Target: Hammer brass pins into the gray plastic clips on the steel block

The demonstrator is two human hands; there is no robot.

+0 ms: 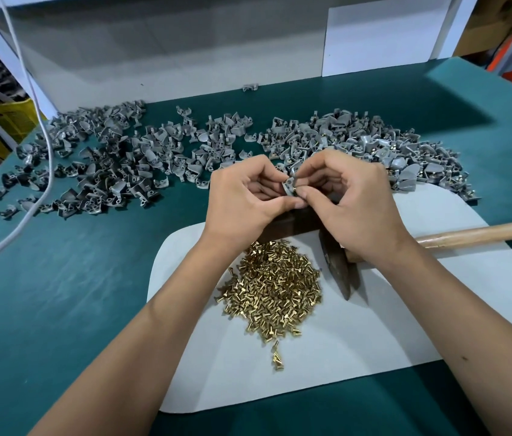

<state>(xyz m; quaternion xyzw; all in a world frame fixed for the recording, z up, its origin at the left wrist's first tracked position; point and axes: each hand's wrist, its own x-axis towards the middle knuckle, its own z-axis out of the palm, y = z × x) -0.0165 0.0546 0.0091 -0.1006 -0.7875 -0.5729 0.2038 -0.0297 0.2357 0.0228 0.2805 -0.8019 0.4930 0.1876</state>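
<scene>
"Why were both hands up over the steel block [292, 223]?"

"The left hand [248, 196] pinched a gray clip [289, 185] while the fingers [306, 194] of the right hand [352, 199] pinched a brass pin [294, 183] into it, I'd say seating it before any blow."

"And the hammer [339, 272]?"

"Lying on the tabletop [59, 278] beside the pin heap [273, 291], within easy reach."

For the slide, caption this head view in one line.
Both hands pinch a clip above the pins.
</scene>
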